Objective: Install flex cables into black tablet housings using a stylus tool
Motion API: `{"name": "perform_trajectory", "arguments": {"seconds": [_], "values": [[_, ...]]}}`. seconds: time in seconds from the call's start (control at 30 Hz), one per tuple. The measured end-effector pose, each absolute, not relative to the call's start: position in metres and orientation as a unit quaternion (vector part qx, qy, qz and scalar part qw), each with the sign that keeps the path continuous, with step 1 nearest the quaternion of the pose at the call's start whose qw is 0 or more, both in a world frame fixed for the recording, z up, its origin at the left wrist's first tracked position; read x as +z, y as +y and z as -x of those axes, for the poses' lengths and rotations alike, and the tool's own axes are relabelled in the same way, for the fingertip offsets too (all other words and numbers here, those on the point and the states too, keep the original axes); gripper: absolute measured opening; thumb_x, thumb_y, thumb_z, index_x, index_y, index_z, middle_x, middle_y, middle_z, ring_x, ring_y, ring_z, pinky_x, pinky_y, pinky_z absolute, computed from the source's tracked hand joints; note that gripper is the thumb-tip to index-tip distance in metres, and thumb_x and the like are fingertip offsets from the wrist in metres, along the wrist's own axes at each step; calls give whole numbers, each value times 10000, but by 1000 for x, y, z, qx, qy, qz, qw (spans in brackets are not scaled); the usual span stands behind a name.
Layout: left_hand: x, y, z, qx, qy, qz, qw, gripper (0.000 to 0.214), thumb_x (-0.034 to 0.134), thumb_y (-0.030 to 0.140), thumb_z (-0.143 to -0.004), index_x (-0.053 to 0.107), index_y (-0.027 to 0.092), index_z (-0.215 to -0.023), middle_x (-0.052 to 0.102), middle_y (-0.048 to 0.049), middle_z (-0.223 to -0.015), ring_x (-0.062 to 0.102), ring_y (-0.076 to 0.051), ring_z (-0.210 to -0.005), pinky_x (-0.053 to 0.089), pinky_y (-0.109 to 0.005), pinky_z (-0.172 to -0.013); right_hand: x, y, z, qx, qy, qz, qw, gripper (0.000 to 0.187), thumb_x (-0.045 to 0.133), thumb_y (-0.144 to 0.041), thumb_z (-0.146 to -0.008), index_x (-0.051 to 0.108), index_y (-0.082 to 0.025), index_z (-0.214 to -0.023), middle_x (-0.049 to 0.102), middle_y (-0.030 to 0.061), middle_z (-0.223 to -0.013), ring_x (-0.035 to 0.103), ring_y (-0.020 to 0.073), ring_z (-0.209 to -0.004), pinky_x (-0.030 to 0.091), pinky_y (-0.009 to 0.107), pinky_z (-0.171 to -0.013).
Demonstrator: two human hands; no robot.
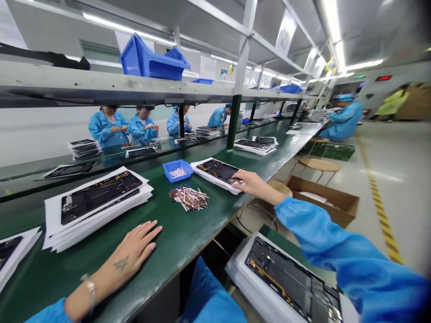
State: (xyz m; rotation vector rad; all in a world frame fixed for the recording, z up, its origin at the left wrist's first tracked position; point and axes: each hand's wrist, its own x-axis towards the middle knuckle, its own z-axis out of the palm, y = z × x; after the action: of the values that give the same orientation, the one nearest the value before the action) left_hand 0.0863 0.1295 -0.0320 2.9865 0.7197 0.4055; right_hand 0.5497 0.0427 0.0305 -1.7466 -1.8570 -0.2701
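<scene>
My left hand lies flat and open on the green bench top, holding nothing, just right of a stack of white sheets with a black panel on top. My right hand reaches out to the near corner of another black panel on a white stack; its fingers curl over the edge, touching it. Between the two stacks lies a heap of small copper-coloured strips. Behind the heap sits a small blue tray with white bits inside.
A further panel stack rests low by my lap. An open cardboard box and round stools stand in the aisle. Workers in blue coats sit across the bench and further right. Blue bins sit on the overhead shelf.
</scene>
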Motion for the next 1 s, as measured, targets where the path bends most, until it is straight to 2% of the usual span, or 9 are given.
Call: {"name": "perform_trajectory", "arguments": {"seconds": [0.13, 0.33, 0.53, 0.63, 0.8, 0.93, 1.0], "values": [[-32, 129, -88, 115, 243, -962, 38, 459, 307, 414, -1044, 452, 288, -1461, 420, -29, -1532, 388, -243, -1418, 366, -466, -1161, 27, 52, -563, -70, -721, 659, 204, 176, 745, -215, -657, 679, -197, -819, 651, 74, -860, 619, 253, -827, 476, 319, -735], [-25, 124, -89, 112, 245, -962, 52, 453, 315, 382, -1043, 456, 270, -1458, 423, -52, -1528, 389, -237, -1417, 346, -478, -1170, 21, 60, -563, -42, -726, 664, 175, 93, 664, -285, -749, 636, -197, -758, 657, 109, -888, 605, 266, -877, 448, 346, -794], [-24, 121, -90, 110, 249, -961, 56, 451, 327, 369, -1036, 473, 256, -1447, 430, -72, -1520, 397, -247, -1413, 349, -496, -1162, 39, 63, -571, 50, -713, 674, 190, 326, 616, -493, -758, 648, -180, -675, 677, 51, -700, 601, 209, -684, 429, 292, -662], [-23, 121, -92, 117, 249, -959, 60, 443, 337, 365, -1034, 480, 262, -1441, 443, -65, -1513, 399, -239, -1413, 348, -480, -1166, 46, 62, -573, 98, -699, 677, 209, 451, 622, -609, -705, 662, -164, -643, 641, 24, -612, 564, 185, -615, 410, 276, -610], [-24, 121, -90, 106, 250, -961, 49, 450, 315, 375, -1040, 469, 266, -1448, 435, -54, -1520, 397, -227, -1414, 343, -458, -1171, 50, 58, -574, 129, -666, 679, 280, 576, 638, -720, -625, 643, -144, -608, 594, 32, -584, 516, 171, -590, 415, 293, -605], [-29, 126, -88, 130, 240, -960, 63, 448, 322, 368, -1030, 500, 255, -1426, 466, -64, -1499, 414, -242, -1402, 349, -484, -1163, 50, 54, -576, 95, -622, 685, 368, 619, 532, -766, -695, 600, -152, -687, 507, 8, -581, 433, 139, -554, 360, 280, -540], [-25, 130, -101, 179, 229, -949, 123, 418, 384, 361, -1002, 578, 247, -1354, 516, -74, -1457, 454, -263, -1367, 346, -511, -1159, 50, 53, -578, 73, -604, 685, 402, 623, 481, -777, -728, 570, -161, -702, 480, 2, -589, 409, 132, -551, 341, 275, -526]]}}
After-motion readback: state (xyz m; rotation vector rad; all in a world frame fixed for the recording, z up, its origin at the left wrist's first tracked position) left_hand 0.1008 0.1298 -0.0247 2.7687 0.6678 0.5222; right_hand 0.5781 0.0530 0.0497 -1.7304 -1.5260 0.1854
